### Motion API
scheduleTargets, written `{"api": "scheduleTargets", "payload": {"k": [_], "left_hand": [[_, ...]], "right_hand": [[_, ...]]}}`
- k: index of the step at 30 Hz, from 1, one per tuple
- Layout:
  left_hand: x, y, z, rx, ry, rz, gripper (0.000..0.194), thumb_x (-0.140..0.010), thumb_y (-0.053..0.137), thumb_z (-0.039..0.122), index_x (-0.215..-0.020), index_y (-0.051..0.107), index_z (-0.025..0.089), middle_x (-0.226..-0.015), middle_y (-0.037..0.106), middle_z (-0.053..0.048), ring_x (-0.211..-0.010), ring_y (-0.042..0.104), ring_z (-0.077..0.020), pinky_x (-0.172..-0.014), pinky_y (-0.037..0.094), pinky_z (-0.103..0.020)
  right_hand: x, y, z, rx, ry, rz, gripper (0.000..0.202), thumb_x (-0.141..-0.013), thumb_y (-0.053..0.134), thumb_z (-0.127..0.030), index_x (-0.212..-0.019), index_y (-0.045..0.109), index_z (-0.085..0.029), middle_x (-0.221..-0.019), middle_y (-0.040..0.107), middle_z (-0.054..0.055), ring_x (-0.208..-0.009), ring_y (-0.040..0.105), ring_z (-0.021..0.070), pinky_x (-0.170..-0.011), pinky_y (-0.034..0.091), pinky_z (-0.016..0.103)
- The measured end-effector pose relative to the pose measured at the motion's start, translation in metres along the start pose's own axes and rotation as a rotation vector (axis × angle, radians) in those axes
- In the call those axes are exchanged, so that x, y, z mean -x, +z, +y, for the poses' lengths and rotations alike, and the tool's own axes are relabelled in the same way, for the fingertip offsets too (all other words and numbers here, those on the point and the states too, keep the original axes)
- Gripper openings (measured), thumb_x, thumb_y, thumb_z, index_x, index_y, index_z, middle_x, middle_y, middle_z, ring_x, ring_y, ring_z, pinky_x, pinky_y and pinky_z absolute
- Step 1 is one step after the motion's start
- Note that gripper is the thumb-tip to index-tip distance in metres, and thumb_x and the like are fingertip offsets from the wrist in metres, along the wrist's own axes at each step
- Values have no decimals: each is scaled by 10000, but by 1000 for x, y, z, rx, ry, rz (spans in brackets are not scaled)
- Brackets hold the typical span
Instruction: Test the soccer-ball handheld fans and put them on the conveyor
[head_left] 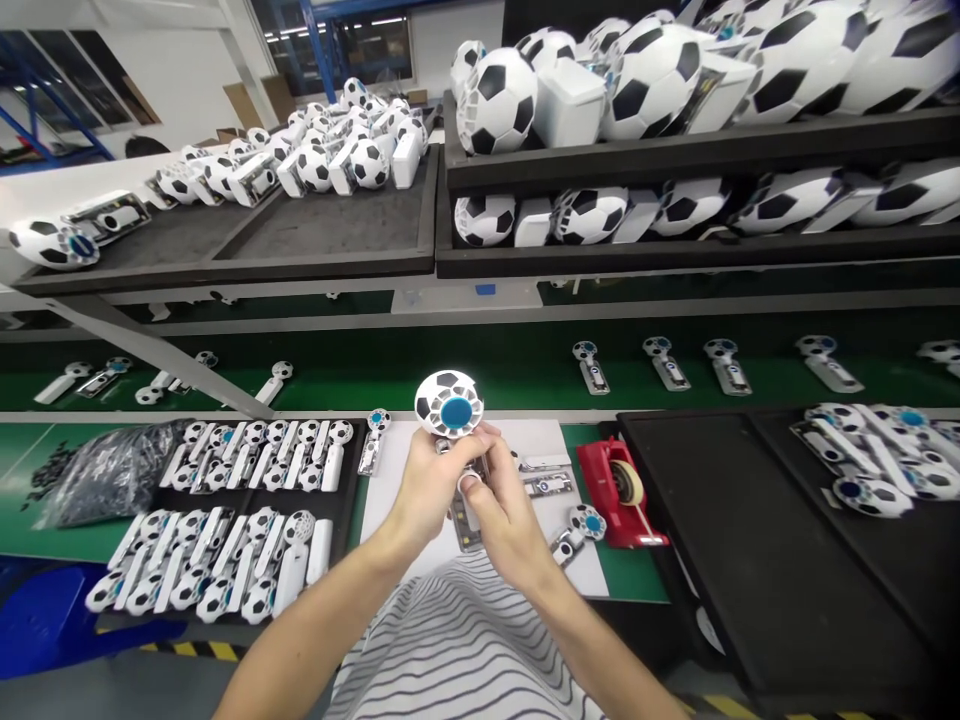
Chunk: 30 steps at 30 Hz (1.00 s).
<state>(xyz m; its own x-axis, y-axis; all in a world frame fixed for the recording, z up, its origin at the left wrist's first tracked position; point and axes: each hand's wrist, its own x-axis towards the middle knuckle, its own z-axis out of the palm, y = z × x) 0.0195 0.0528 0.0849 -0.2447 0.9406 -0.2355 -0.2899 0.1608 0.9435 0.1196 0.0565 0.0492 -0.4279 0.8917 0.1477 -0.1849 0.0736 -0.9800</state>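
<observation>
Between both hands is a soccer-ball-patterned device, which looks like a handheld fan, its round black-and-white head with a blue centre pointing away from my body. My left hand closes round the neck below the head. Pressed against the open handle, my right hand has its thumb on a small round white part. The handle's inside shows between the hands, though the fingers hide much of it. A white sheet lies beneath, with another opened fan to the right and a smaller-looking one to the left.
A red tape dispenser stands right of the sheet. Foam trays of fans lie left; a black tray lies right. Behind, a green conveyor carries several fans under loaded shelves. A plastic bag of dark parts sits far left.
</observation>
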Motion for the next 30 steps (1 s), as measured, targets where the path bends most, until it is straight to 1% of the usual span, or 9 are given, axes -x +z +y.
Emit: {"api": "scheduleTargets", "payload": {"k": [2, 4, 6, 8, 15, 18, 23, 27, 30], "left_hand": [[-1, -2, 0, 44, -40, -5, 125, -768, 715, 254, -850, 730, 161, -941, 728, -51, -887, 652, -195, -792, 502, -271], [-3, -4, 2, 69, -81, -19, 117, -763, 719, 266, -822, 715, 166, -912, 723, -46, -838, 652, -191, -738, 515, -275], [-5, -6, 3, 83, -124, -45, 147, -770, 716, 303, -825, 711, 167, -814, 705, -43, -711, 634, -179, -619, 507, -274], [-6, -7, 4, 95, -159, -65, 186, -771, 719, 343, -830, 710, 168, -687, 661, -29, -578, 586, -159, -515, 464, -264], [-6, -8, 4, 85, -196, -94, 245, -772, 719, 402, -850, 718, 170, -564, 587, -1, -395, 473, -114, -425, 407, -265], [-7, -8, 3, 90, -182, -76, 217, -774, 715, 383, -831, 715, 174, -499, 522, 12, -445, 510, -137, -454, 443, -261], [-9, -6, 0, 105, -146, -32, 141, -758, 720, 314, -773, 697, 176, -528, 527, 7, -591, 588, -160, -579, 510, -256], [-9, -8, -1, 109, -143, -31, 151, -759, 726, 318, -767, 693, 171, -560, 540, 1, -651, 604, -165, -610, 518, -250], [-9, -7, -2, 98, -141, -26, 175, -753, 741, 329, -763, 683, 164, -653, 600, -17, -666, 608, -160, -604, 520, -256]], "right_hand": [[2, -1, 0, -8, 7, 14, 390, -961, 449, -162, -1343, 458, -239, -1348, 511, 54, -1326, 434, 215, -1122, 378, 383], [5, -5, 0, -105, 71, -62, 413, -970, 476, -193, -1377, 437, -254, -1396, 473, 57, -1341, 428, 234, -1082, 440, 400], [9, -10, 1, -243, 178, -185, 502, -977, 497, -234, -1454, 351, -287, -1447, 419, 74, -1283, 493, 266, -927, 562, 411], [13, -14, 2, -311, 235, -246, 580, -980, 504, -263, -1508, 268, -307, -1452, 406, 96, -1200, 554, 281, -780, 615, 394], [19, -9, -3, -341, 231, -209, 660, -967, 508, -252, -1545, 196, -310, -1332, 498, 106, -942, 641, 229, -650, 617, 366], [19, -7, -2, -365, 243, -196, 668, -957, 493, -215, -1543, 183, -290, -1365, 474, 119, -872, 648, 204, -607, 610, 354], [19, -8, 4, -361, 240, -170, 647, -950, 481, -195, -1529, 221, -316, -1522, 331, 104, -995, 637, 237, -624, 613, 353], [20, -10, 9, -320, 207, -180, 624, -966, 468, -200, -1527, 240, -348, -1558, 307, 43, -1254, 518, 286, -850, 606, 418], [20, -10, 12, -289, 172, -187, 620, -979, 455, -205, -1535, 233, -368, -1568, 303, 25, -1313, 477, 289, -942, 573, 447]]}}
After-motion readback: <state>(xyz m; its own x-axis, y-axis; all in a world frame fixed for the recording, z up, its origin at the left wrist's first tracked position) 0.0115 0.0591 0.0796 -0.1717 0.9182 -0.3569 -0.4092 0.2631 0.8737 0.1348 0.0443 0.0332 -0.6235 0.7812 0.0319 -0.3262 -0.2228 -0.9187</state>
